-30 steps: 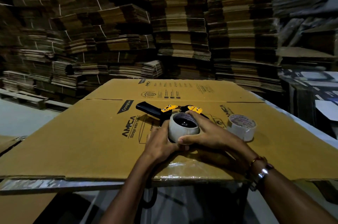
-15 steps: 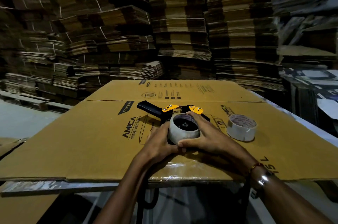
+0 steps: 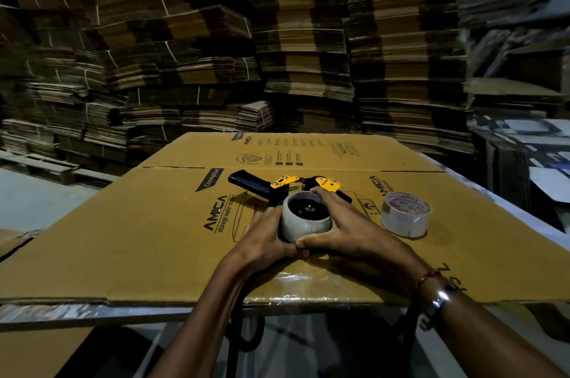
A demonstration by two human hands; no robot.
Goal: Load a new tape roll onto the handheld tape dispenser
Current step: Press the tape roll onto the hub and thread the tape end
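The tape roll [image 3: 306, 221] sits on the black and yellow tape dispenser [image 3: 279, 188], which lies on a flattened cardboard box [image 3: 154, 232]. Both hands wrap the roll: the left hand [image 3: 262, 239] cups its left side with curled fingers, the right hand [image 3: 345, 228] spans its right side, thumb at the near edge, fingers over the far rim. A second roll [image 3: 404, 213] stands just to the right, apart. Beyond rise stacks of cardboard [image 3: 277, 38].
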